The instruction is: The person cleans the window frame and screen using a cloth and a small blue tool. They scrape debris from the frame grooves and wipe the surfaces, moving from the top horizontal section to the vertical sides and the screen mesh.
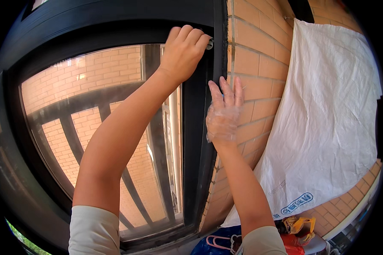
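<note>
A black-framed window (198, 127) fills the left and middle of the head view, its glass reflecting a brick wall and dark bars. My left hand (184, 51) reaches up to the frame's top right corner, fingers curled around a small grey object (210, 43) that is mostly hidden. My right hand (224, 112), in a thin clear plastic glove, lies flat with fingers together against the frame's right edge, where it meets the orange brick wall (255, 63).
A large white woven sack (327, 119) hangs over the brick wall at right. Below it, near the bottom edge, sit a yellow tool (300, 224), red items and a blue bag with pink handles (219, 243).
</note>
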{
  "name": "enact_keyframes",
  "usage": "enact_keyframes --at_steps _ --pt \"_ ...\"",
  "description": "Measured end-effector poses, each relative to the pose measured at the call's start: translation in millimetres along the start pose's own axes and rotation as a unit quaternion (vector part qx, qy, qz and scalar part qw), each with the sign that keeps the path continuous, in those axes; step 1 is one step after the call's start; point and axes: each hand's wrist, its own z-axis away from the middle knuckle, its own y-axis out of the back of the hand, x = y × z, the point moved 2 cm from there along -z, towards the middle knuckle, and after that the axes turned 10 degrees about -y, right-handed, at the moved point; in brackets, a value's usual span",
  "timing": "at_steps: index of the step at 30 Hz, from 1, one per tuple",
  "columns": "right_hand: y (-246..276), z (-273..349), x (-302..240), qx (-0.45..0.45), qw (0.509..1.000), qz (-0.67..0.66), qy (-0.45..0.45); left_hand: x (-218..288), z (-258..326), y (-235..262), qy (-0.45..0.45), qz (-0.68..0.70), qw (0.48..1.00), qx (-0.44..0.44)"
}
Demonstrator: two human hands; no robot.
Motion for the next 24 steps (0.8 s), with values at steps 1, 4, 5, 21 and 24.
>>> enact_keyframes --at_steps 1,4,5,21,24 --pt "0.1 -0.5 2.7 0.003 1.0 0.001 0.004 3.9 -1.0 1.2 0.004 -0.018 1.0 -0.011" --pt "-0.8 -1.4 6.0 0.01 1.0 0.001 0.009 16.9 -4.9 11.5 0.039 -0.051 0.997 -0.046" --pt "-1.3 -3.6 5.8 0.013 1.0 0.001 0.011 14.8 -2.9 8.9 0.044 -0.022 0.998 -0.044" --pt "1.9 -1.4 14.3 0.009 0.999 -0.032 0.02 39.0 -2.4 -21.4 0.058 -0.129 0.987 -0.071" --pt "-0.1 -1.9 9.4 0.005 0.999 -0.053 0.012 33.4 -6.3 -25.8 0.072 -0.138 0.984 -0.089"
